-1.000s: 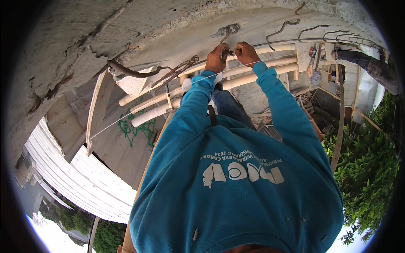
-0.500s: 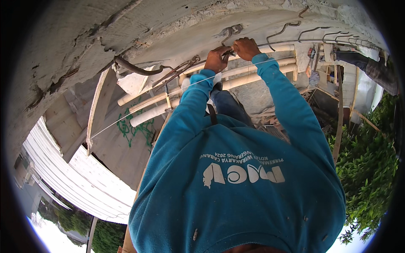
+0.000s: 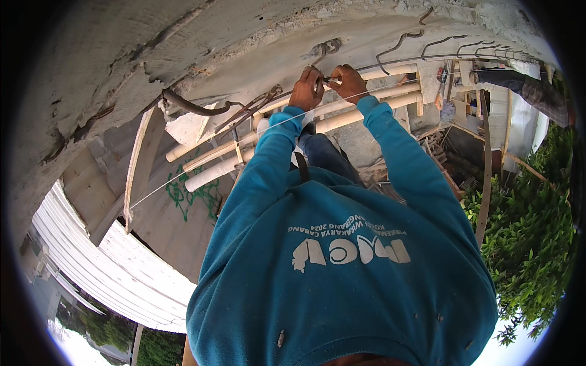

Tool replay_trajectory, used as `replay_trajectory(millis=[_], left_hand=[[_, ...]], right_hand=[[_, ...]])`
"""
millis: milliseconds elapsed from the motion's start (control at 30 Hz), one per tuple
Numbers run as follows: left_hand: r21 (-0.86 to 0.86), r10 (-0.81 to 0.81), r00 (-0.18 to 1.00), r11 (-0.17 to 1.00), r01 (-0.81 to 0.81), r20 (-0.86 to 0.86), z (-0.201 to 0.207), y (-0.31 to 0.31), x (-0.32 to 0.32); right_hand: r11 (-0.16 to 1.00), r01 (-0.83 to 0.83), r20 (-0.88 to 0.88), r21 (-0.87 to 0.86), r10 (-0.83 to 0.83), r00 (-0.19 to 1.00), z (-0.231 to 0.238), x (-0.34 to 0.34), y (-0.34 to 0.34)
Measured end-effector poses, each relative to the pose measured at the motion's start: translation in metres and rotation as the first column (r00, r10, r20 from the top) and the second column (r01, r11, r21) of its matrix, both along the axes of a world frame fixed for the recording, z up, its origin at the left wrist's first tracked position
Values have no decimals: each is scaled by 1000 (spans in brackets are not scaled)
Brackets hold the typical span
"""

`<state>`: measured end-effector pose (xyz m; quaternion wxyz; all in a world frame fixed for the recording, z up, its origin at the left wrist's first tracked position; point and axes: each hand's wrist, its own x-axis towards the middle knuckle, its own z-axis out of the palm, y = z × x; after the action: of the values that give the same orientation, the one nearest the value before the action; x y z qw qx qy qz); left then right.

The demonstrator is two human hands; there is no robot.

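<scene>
My left hand (image 3: 307, 89) is closed, its fingers bent upward just below a bent steel bar (image 3: 323, 51) that sticks out of the concrete. My right hand (image 3: 348, 83) is closed beside it, thumb and fingers pinched together. Between the two hands shows a small dark piece (image 3: 331, 80), too small to name; it touches the fingertips. What the left fingers hold is mostly hidden. A long thin steel rod (image 3: 397, 61) runs along the wall behind the hands, and a taut pale string (image 3: 390, 89) passes in front of the right wrist.
Bamboo poles (image 3: 342, 119) lie lengthwise below my hands. More bent bars (image 3: 397, 46) stick out along the concrete at the right, and a thick bar (image 3: 189, 108) at the left. A person's dark sleeve (image 3: 537, 94) shows at far right. Leafy branches (image 3: 531, 244) hang lower right.
My right hand has come down a little, and its fingers now point toward the left hand. The left hand has turned slightly, fingers more upright. The whole view has shifted a little.
</scene>
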<state>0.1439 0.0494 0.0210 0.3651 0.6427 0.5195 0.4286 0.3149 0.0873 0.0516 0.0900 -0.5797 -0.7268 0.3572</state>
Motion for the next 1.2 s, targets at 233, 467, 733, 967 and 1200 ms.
replay_trajectory(millis=[233, 467, 733, 967, 1200], left_hand=[[-41, 28, 999, 999, -30, -46, -10, 2, -6], [-363, 47, 974, 923, -128, -223, -11, 12, -10], [-815, -287, 949, 576, 61, -132, -43, 46, -24], [-813, -200, 931, 563, -147, -306, -85, 50, -33], [-700, -240, 872, 698, -150, -426, -60, 39, -33]], right_hand=[[995, 24, 15, 94, -25, 1000, -11, -1, -5], [999, 24, 62, 42, -27, 998, -10, 1, -4], [993, 25, 15, 117, -27, 1000, -10, 0, -9], [998, 5, -9, 56, -4, 1000, -5, -5, -2], [996, 62, -19, 63, -61, 998, -6, -3, -6]])
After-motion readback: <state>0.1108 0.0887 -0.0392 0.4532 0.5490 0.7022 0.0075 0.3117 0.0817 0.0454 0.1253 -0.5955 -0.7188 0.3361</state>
